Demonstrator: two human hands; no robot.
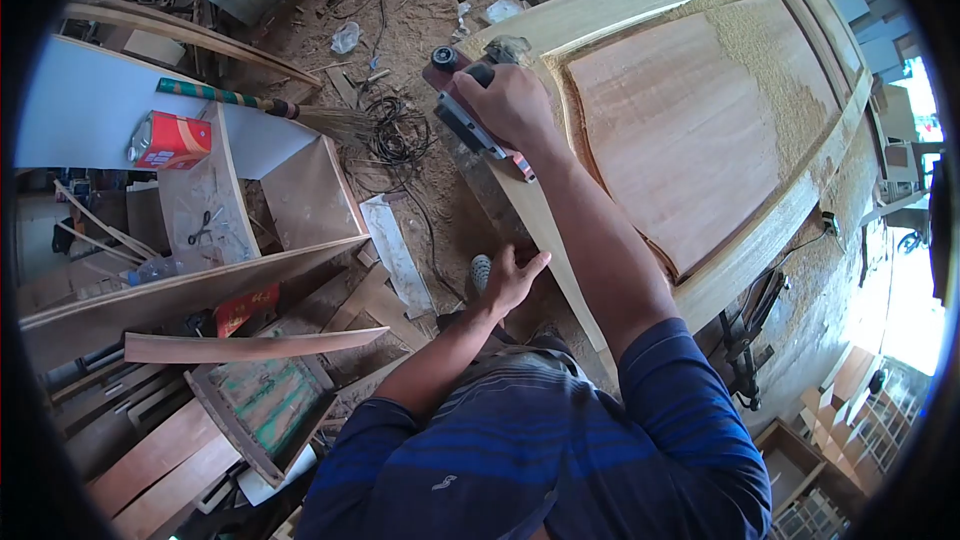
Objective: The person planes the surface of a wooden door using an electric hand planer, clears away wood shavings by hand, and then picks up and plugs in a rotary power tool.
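My right hand [508,105] is wrapped around the handle of an electric planer [462,118] with a dark body and a round black knob. The planer sits at the left end of a large wooden door panel [680,105], over its pale frame. The panel has a raised reddish-brown field, and wood shavings [765,60] lie across its far part. My left hand [515,280] hangs open beside the panel's near left edge, fingers apart, holding nothing. The underside of the planer is hidden from view.
An open wooden cabinet [230,195] at left carries a red can [172,142], scissors [205,228] and a green-handled broom [215,93]. A coiled black cable [400,135] lies on the shaving-covered floor. Boards [260,345] lie at lower left, and a dark clamp [745,340] is at right.
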